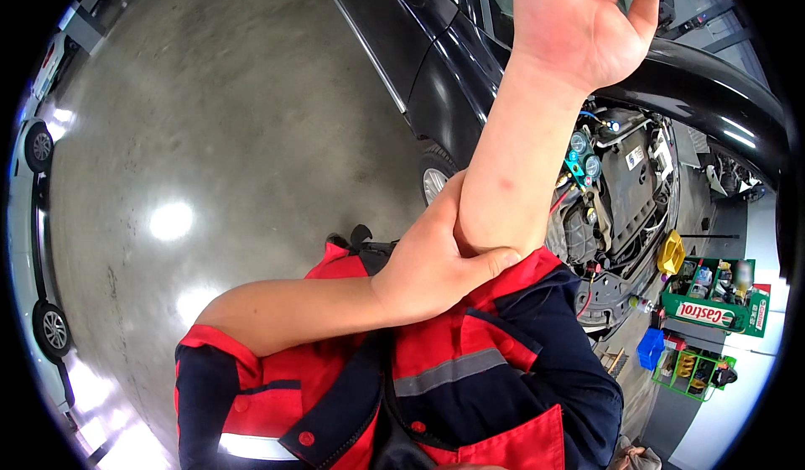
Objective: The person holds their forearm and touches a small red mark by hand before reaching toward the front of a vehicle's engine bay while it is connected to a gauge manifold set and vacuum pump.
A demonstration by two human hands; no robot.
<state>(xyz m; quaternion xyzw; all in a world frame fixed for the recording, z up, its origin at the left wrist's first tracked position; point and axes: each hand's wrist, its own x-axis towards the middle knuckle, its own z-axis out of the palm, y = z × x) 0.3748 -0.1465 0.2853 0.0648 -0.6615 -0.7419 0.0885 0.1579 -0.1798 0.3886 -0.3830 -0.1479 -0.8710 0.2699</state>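
At chest height, centre of view: left grip (436, 260) is clenched around the right forearm (511, 168) just above the elbow, thumb across the front, fingers wrapped behind. Left arm comes in bare from the lower left, across a red and navy work jacket (470, 369).

Right forearm stands near upright. Right grip (579, 17) is at the top edge, palm released and spread, holding nothing. Fingertips run out of frame.

Handling, judged:
- Forearm is soft over a stiff core and gives slightly under the fingers.
- Bare skin may slip if damp.
- Not fragile, but it twists at the elbow, so the hold near the joint is the steadiest place.
- Narrower hold available toward the wrist.

Surroundings:
- Black car (436, 76) lies behind the raised arm.
- Its open engine bay (625, 185) is just right of the forearm, with a gauge set (580, 153) of blue-green dials hanging near it.
- A dark curved body edge (713, 93) passes close beside the right grip; hard edge, least clearance there.
- Yellow funnel (670, 254), green rack (713, 306) of bottles and blue box (650, 348) stand lower right, well apart.

Open room: bare concrete floor (210, 135) to the left.
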